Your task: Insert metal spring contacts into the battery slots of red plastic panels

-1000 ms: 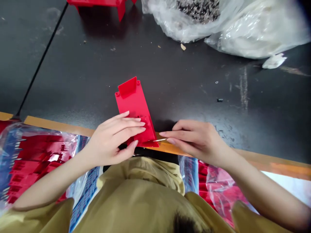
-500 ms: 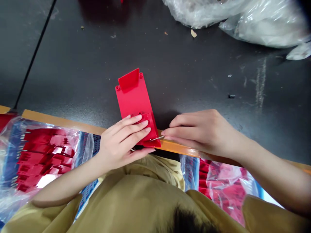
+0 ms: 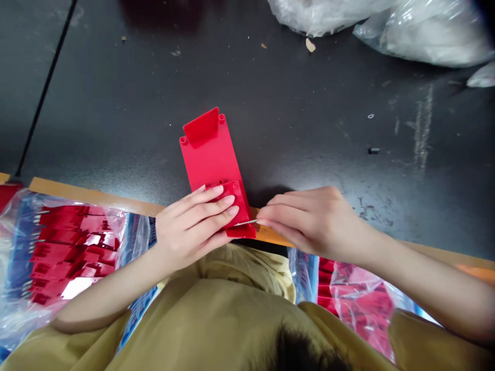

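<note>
A flat red plastic part with a raised tab at its far end lies on the dark table, its near end at the table's orange edge. My left hand grips that near end, fingers pressed over a small red block on it. My right hand pinches a thin metal pin whose tip touches the part's near right side.
Clear plastic bags lie at the far right of the table. A black cable runs diagonally at the left. Bags of red parts sit below the table edge on both sides of my lap. Small debris dots the table.
The view has shifted down, so the red stand at the far edge has left the frame. My right hand has edged the pin closer into the part. My left hand keeps its grip.
</note>
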Demonstrator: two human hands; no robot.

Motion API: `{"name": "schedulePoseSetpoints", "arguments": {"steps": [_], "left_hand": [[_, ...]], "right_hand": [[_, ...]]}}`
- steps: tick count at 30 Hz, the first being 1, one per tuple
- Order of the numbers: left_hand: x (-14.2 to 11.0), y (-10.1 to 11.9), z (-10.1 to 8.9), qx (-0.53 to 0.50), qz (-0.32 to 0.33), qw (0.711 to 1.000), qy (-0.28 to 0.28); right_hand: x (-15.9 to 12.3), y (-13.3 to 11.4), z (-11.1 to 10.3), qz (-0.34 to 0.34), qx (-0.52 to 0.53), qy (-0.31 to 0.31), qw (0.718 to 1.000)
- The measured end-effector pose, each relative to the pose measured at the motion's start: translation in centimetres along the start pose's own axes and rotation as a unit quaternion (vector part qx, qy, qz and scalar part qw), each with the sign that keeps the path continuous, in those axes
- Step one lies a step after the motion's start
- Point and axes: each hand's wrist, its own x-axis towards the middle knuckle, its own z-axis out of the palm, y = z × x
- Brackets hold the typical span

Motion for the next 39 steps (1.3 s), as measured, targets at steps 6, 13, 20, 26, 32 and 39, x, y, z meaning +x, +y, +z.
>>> {"name": "schedulePoseSetpoints", "arguments": {"steps": [6,13,20,26,32,39], "left_hand": [[0.1,-0.1,-0.2,-0.004,-0.002,1.000,-0.009],[0.3,0.0,-0.2,0.002,-0.006,1.000,-0.005],[0.1,-0.1,-0.2,0.002,-0.010,1.000,-0.012],[-0.1,-0.2,-0.2,-0.013,-0.004,1.000,-0.015],[0.0,-0.2,-0.2,-0.012,-0.008,1.000,-0.011],[0.1,-0.2,-0.3,-0.019,-0.010,1.000,-0.017]], "right_hand": [[0.1,-0.7,-0.1,0.038,0.015,-0.010,0.999],[0.3,-1.6,-0.5,0.102,0.048,-0.052,0.992],[1.0,-1.9,-1.2,0.147,0.081,-0.104,0.980],[1.7,-1.1,-1.5,0.163,0.132,-0.133,0.969],[1.9,0.7,-2.0,0.107,0.218,-0.128,0.962],[0.8,0.9,-1.6,0.078,0.182,-0.112,0.974]]}}
